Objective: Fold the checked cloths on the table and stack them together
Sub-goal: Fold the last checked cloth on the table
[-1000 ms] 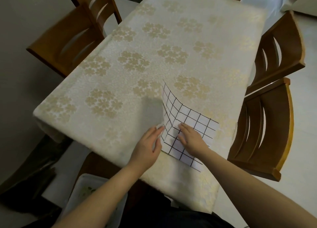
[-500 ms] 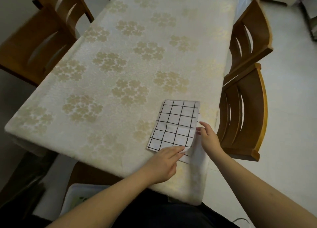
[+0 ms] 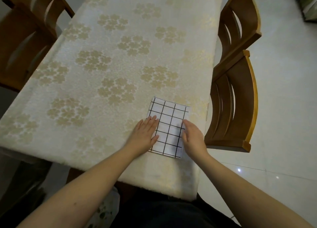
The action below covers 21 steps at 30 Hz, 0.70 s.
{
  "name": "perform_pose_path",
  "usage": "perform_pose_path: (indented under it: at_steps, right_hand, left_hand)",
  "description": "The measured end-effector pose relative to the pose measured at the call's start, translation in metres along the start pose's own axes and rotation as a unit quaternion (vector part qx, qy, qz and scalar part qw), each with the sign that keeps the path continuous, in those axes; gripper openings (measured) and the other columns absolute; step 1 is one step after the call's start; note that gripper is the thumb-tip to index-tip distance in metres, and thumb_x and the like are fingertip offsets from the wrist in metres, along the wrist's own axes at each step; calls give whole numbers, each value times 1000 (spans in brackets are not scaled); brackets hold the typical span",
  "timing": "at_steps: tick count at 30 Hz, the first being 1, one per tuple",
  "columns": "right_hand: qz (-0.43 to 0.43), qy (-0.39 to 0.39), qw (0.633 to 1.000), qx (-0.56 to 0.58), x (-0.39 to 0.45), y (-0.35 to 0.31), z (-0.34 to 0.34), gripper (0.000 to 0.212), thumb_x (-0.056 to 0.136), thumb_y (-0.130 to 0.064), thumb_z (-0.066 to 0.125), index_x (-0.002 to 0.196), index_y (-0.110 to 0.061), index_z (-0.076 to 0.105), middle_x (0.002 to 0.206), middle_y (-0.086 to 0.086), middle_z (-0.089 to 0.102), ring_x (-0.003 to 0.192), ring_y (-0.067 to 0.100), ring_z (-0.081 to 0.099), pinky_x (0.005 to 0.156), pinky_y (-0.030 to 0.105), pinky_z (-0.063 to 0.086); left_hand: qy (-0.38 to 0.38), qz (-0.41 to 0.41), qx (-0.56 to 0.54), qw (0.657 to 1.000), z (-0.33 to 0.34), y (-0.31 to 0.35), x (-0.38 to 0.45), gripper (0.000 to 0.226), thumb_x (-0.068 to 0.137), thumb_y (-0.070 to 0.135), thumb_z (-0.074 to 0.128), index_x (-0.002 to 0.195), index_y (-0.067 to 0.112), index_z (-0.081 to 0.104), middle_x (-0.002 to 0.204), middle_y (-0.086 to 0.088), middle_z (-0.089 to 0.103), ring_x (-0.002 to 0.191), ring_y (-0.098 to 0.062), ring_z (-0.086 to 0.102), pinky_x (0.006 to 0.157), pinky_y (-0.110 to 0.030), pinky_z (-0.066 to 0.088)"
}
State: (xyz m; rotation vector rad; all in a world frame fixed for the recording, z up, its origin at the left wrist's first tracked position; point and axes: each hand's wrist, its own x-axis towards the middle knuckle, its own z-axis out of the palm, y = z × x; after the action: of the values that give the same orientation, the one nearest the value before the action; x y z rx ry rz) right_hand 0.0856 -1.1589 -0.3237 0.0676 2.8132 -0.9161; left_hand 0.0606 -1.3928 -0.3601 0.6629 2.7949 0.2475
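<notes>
A white cloth with a black check [image 3: 169, 124] lies folded into a narrow rectangle near the front right of the table [image 3: 106, 69]. My left hand [image 3: 145, 133] rests flat on the cloth's left edge, fingers stretched out and together. My right hand [image 3: 193, 135] lies flat along the cloth's right edge, covering part of it. Neither hand grips the cloth. No other checked cloth is in view.
The table wears a cream cover with gold flower clusters. Two wooden chairs [image 3: 238, 97] stand close at the right side and two more wooden chairs [image 3: 25, 38] at the left. A light container [image 3: 104, 212] sits on the floor beneath the table's front edge.
The cloth's right flap has been folded over, making it narrower. Both hands have let go of its edges and now lie flat on either side of it.
</notes>
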Motion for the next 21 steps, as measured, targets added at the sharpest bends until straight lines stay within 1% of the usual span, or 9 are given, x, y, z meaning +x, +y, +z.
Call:
perform_pose_path:
  at_steps: [2, 4, 6, 9, 12, 14, 18, 19, 21]
  right_hand:
    - [-67, -24, 994, -87, 0, -8, 15, 52, 100, -27, 36, 150, -13, 32, 157, 6, 32, 145, 23, 27, 118, 33, 15]
    - [-106, -63, 982, -144, -1, -16, 29, 59, 98, -36, 21, 154, -15, 24, 161, 4, 22, 149, 21, 16, 119, 33, 4]
    - [-132, -95, 969, -184, -3, -17, 40, 63, 97, -42, 17, 154, -17, 22, 161, 2, 19, 149, 20, 15, 120, 33, -1]
    - [-128, -117, 962, -213, -4, -5, 47, 62, 99, -47, 22, 154, -18, 23, 161, 2, 20, 149, 23, 18, 118, 37, 2]
    - [-97, -112, 962, -230, -7, 16, 40, 64, 99, -54, 14, 156, -25, 5, 162, -3, -4, 150, 20, -4, 118, 39, -6]
    - [-68, -102, 967, -224, -9, 31, 31, 64, 99, -56, 11, 155, -27, -3, 161, -6, -14, 149, 16, -15, 118, 38, -10]
    - [-58, -118, 964, -229, -9, 44, 18, 66, 98, -59, 10, 154, -28, -8, 160, -8, -19, 147, 14, -20, 121, 41, -8]
    - [-58, -123, 963, -231, -9, 44, 17, 67, 98, -60, 9, 154, -28, -8, 160, -8, -20, 147, 14, -21, 121, 41, -8]
    - [-56, -127, 963, -229, -8, 42, 17, 68, 97, -59, 9, 154, -27, -8, 160, -7, -21, 147, 14, -22, 120, 41, -10]
  left_hand:
    - [-11, -2, 18, 1000, 8, 0, 2, 70, 98, 53, 22, 156, 16, 15, 164, -2, 10, 151, -20, 10, 119, -38, 1]
    - [-5, -12, 24, 1000, 16, 3, 0, 71, 97, 54, 25, 156, 16, 16, 164, -2, 9, 151, -19, 8, 119, -40, 2]
    - [1, -26, 23, 999, 19, 5, 0, 70, 97, 53, 27, 156, 16, 18, 164, -4, 10, 151, -19, 8, 119, -42, 5]
    - [-1, -31, 24, 999, 18, 6, 0, 72, 96, 55, 27, 156, 19, 10, 164, -9, 1, 152, -23, 1, 120, -41, 3]
    - [-17, -54, 21, 998, 19, 5, 0, 74, 96, 62, 20, 155, 29, -9, 161, -11, -23, 148, -24, -23, 120, -41, -9]
    - [-12, -73, 16, 997, 19, 6, -1, 74, 94, 64, 19, 155, 32, -11, 159, -14, -27, 146, -26, -27, 120, -43, -11]
    - [-14, -93, -12, 995, 17, 8, -2, 71, 96, 63, 15, 155, 33, -10, 159, -12, -27, 146, -25, -28, 120, -42, -13]
    - [-8, -103, -33, 994, 15, 9, 1, 69, 96, 61, 14, 155, 33, -6, 161, -10, -23, 147, -23, -25, 120, -40, -11]
    - [26, -129, -104, 986, 6, 10, 10, 63, 99, 54, 18, 156, 26, 13, 165, -7, 0, 151, -22, -5, 122, -39, 0]
